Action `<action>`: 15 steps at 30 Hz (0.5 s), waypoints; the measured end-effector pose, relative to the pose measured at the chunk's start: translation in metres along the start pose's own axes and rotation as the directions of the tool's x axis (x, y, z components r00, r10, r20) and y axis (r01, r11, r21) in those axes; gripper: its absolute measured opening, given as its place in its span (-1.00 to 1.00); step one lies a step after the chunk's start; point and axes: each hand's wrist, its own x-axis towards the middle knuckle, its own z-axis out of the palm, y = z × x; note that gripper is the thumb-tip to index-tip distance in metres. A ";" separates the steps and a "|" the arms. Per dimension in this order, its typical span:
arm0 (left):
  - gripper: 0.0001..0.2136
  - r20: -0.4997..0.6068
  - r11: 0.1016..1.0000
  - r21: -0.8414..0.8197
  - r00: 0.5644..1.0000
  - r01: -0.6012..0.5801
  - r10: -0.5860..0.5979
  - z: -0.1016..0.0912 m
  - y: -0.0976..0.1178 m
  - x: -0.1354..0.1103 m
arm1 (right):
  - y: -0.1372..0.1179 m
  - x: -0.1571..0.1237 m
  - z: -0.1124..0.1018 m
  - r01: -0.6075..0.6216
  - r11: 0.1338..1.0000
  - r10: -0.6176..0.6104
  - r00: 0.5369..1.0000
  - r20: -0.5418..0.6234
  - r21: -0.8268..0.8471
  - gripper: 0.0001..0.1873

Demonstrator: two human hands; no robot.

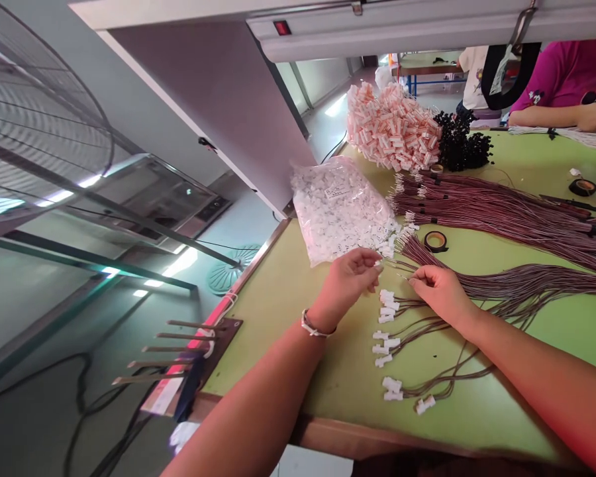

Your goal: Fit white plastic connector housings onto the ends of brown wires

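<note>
- Currently, the bare left hand (351, 273), with a pale bracelet (312, 330) at its wrist, hung above the pale green table (263, 311), its grip closed at the fingertips on a small white plastic piece (378, 263); the piece was too small to make out its exact shape.
- Just beside it, the bare right hand (441, 290) had its grip pinched on the end of a thin brown wire (402, 276), whose pale tip pointed toward the left hand.
- Nearer the person, white plastic connectors (388, 306) on brown leads lay on the table in three loose groups.
- Beyond the left hand lay a clear plastic bag (340, 205) full of small white parts, with a printed label on it.
- Long bundles of brownish-purple wires (496, 205) stretched off to the right, near a round roll of black tape (436, 250).
- Farther back rose a heap of pink-and-white pieces (395, 129), with a pile of small black parts (461, 142) just beside it.
- Across the table, a co-worker in a magenta top (563, 76) rested a forearm near pale wires (569, 137).
</note>
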 end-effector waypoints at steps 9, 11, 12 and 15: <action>-0.81 0.144 0.790 -0.541 0.957 0.289 -0.251 0.012 -0.011 0.002 | -0.002 -0.001 -0.001 0.040 0.999 -0.040 0.999 0.006 -0.025 -0.79; -0.84 0.158 0.753 -0.578 0.948 0.314 -0.274 0.012 -0.012 0.003 | -0.002 -0.001 -0.001 0.039 0.999 -0.038 0.999 0.030 -0.035 -0.80; -0.85 0.172 0.744 -0.584 0.945 0.324 -0.277 0.012 -0.011 0.003 | -0.002 -0.001 -0.001 0.040 0.998 -0.038 0.999 0.034 -0.041 -0.80; -0.84 0.226 0.742 -0.574 0.938 0.346 -0.263 0.013 -0.009 0.000 | -0.001 -0.001 -0.001 0.042 0.998 -0.041 0.999 0.024 -0.046 -0.81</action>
